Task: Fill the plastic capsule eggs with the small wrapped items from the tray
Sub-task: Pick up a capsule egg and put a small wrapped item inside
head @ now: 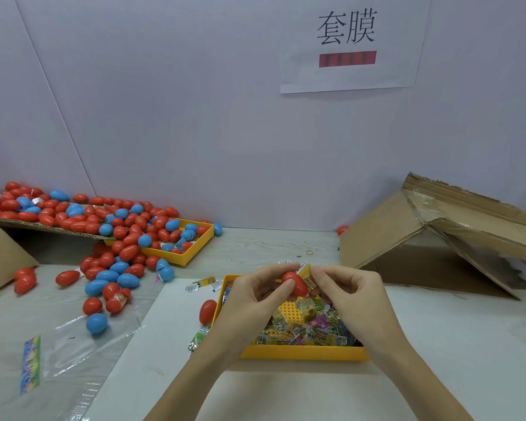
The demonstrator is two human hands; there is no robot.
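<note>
Hands over tray: left hand pinches red egg, light, hard, likely slippery; right hand grasps crinkly packet at its edge.

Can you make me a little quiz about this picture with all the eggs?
1. True or false: the left hand holds a blue egg.
2. What is the right hand pushing into the red egg? A) a yellow packet B) a coin C) a ribbon
3. Fill in: the loose packets lie in a ______ tray.

Key: 1 false, the egg is red. 2 A. 3 yellow.
</note>
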